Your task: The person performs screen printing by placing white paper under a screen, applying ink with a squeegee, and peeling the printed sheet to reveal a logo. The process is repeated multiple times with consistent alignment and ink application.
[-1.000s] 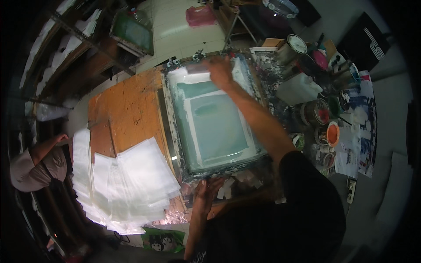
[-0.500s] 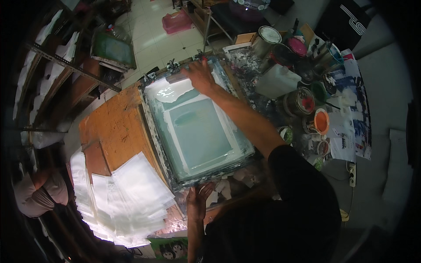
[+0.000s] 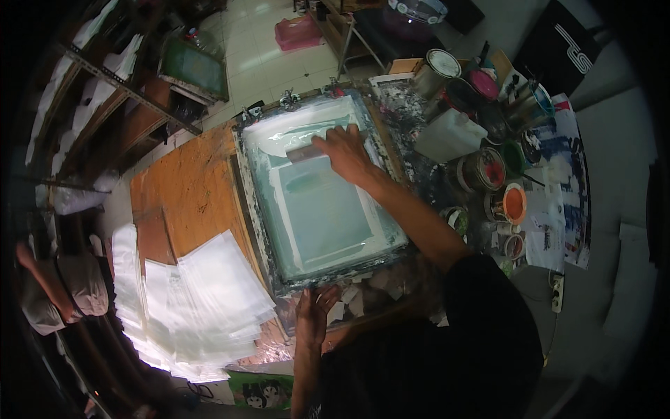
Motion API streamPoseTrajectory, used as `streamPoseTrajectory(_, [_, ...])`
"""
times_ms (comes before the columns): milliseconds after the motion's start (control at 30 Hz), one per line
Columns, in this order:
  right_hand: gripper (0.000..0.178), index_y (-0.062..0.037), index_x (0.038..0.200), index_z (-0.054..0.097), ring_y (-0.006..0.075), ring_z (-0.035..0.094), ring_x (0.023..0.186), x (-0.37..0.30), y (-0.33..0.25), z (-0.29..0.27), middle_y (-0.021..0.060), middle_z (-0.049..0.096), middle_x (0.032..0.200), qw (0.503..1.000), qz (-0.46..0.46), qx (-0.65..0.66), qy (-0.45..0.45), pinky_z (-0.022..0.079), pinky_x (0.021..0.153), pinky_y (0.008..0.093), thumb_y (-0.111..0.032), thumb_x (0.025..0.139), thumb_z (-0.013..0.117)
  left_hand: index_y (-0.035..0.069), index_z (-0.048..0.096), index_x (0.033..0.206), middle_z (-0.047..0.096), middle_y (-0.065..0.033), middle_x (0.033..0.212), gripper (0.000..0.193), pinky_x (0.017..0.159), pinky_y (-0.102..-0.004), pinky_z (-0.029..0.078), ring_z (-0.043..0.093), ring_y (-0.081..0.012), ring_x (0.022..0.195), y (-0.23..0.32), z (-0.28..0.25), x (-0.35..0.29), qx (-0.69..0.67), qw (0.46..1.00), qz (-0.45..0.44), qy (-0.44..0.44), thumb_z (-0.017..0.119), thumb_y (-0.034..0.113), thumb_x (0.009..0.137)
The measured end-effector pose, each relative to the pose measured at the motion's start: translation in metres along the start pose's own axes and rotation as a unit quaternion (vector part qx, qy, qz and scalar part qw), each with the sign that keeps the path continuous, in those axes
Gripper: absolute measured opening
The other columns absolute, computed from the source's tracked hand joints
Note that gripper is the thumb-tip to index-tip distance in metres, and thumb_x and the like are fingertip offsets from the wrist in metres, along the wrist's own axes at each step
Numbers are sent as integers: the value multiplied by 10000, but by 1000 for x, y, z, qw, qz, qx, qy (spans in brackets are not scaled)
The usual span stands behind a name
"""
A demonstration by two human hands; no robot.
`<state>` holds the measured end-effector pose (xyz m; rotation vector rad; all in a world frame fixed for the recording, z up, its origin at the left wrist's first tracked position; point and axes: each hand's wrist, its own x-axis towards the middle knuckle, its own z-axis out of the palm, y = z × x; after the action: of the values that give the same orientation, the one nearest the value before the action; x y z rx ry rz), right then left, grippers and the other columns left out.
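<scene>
A printing screen (image 3: 271, 250) in a dark, paint-crusted frame lies tilted in the middle, with pale green mesh. White ink (image 3: 269, 136) is pooled at the far end of the mesh. My right hand (image 3: 347, 157) is closed round the top of a squeegee (image 3: 308, 152), whose blade rests across the mesh just before the ink. My left hand (image 3: 316, 311) is at the near edge of the frame, thumb and fingers apart, holding nothing visible. Whether its fingertips touch the frame I cannot tell.
White sheets or bags (image 3: 209, 293) lie fanned on the left of the wooden board (image 3: 192, 178). Ink cans, an orange pot (image 3: 514, 203) and a whitish jug (image 3: 447, 136) crowd the right. Metal shelving (image 3: 129, 91) stands far left. Another person's arm (image 3: 49, 283) shows at the left.
My right hand has drawn the squeegee nearer from the far end of the screen, and ink is smeared behind it. My left hand stays by the near edge. The whole view has shifted slightly.
</scene>
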<state>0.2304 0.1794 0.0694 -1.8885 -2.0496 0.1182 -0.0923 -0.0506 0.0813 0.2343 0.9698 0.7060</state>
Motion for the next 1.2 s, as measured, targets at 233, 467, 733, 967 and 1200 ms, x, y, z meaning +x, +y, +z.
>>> streamPoseTrajectory(233, [424,-173,1238,678,275,593,1103,63,51,34,95,643,1030,992,-76,-20,100,337,1010,549,-35,837,662,-11,522,1333,623,-184,1273,543,1070,-497,472,637,-360,1207,5,1,-1,-6,1000,-5,-16,590,440,1039])
streamPoseTrajectory(467, [383,-148,1245,669,294,592,1133,87,-10,65,122,662,1085,993,-18,-54,100,353,962,507,-82,868,689,-11,487,1388,595,-206,1323,630,1056,-492,467,628,-364,1228,11,10,-4,27,1000,-4,-4,595,491,1022])
streamPoseTrajectory(733, [396,-155,1234,662,288,609,1057,82,1,43,96,672,1025,997,-3,-40,66,354,915,476,-41,856,699,-57,453,1395,576,-228,1339,665,1061,-490,469,624,-378,1241,14,9,-5,29,999,-5,-14,584,483,1030])
streamPoseTrajectory(967, [415,-152,1174,687,286,600,1003,14,-37,43,97,647,956,989,-67,-31,126,350,869,469,4,790,671,-35,497,1337,609,-193,1287,579,1067,-504,471,630,-396,1227,11,10,-6,22,1000,-5,-5,601,445,1030])
streamPoseTrajectory(1200, [376,-147,1202,682,294,605,1081,110,-25,58,121,658,1000,996,-32,-30,79,356,947,511,-21,849,645,13,549,1264,633,-174,1241,452,1066,-537,480,632,-401,1215,17,18,-8,0,1000,-1,-12,607,398,1035])
